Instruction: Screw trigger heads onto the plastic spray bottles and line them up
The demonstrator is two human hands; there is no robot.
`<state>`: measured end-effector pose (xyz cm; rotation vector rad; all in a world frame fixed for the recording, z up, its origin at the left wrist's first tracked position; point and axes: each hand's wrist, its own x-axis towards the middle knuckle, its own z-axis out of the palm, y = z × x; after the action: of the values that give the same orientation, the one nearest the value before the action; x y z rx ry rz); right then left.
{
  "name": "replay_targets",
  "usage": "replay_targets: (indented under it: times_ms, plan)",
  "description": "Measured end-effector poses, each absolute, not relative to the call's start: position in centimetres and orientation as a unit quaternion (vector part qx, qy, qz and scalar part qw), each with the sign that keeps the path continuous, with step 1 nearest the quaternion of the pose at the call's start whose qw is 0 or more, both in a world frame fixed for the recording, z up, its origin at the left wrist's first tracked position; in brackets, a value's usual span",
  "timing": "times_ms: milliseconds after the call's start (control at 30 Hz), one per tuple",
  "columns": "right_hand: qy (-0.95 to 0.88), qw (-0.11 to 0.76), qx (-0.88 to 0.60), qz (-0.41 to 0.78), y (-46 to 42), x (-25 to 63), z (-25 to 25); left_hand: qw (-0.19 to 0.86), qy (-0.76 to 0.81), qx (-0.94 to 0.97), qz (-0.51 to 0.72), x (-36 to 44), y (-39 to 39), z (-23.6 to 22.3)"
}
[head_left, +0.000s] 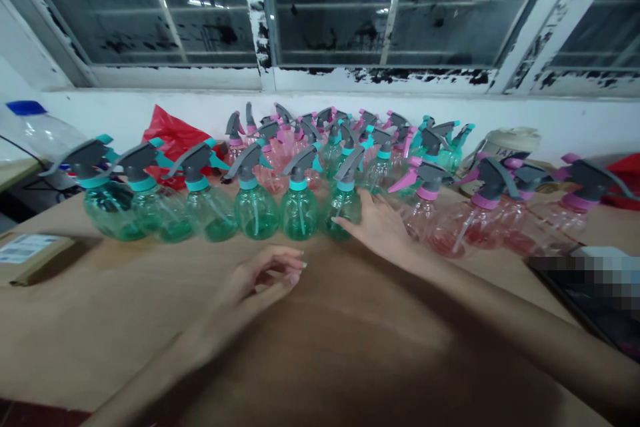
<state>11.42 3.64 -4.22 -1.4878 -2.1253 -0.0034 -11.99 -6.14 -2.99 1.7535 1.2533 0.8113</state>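
Note:
Along the table stands a front row of green spray bottles with turquoise collars and grey triggers. My right hand (379,220) is around the rightmost green spray bottle (338,215), thumb across its front and fingers behind its right side. Just left of it is another green spray bottle (299,213), upright and untouched. My left hand (267,278) hovers over the table in front of the row, empty, its fingers loosely curved and apart from the thumb. To the right of my right hand, several pink spray bottles (463,230) continue the row.
Behind the row, more pink and green spray bottles crowd against the wall. A red plastic bag (173,137) lies at back left. A flat cardboard packet (33,257) rests on the table's left, and a dark tray-like object (585,293) at right. Windows are above.

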Motion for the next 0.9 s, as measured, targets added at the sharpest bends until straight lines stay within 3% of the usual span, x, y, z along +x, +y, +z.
replay_targets:
  times_ms: [267,500,600,667,900]
  plan:
    - [-0.770,0.267,-0.579,0.012,1.7,11.6,-2.6,0.406,0.497,0.696,0.321,-11.1,-6.5,-3.0]
    - [-0.801,0.195,-0.563,0.053,-3.6,16.8,-1.2,0.387,0.490,0.713,0.319,-5.5,-4.4,-1.0]
    - [-0.797,0.207,-0.564,0.065,-5.1,19.9,-0.8,0.327,0.475,0.754,0.314,-1.0,-2.7,-0.9]
    - [-0.789,0.211,-0.572,0.079,-5.6,21.9,-1.0,0.223,0.503,0.779,0.302,1.9,-1.6,-1.2]
    - [-0.791,0.231,-0.552,0.125,-5.7,28.0,-3.9,0.153,0.525,0.794,0.267,8.4,1.4,-1.5]
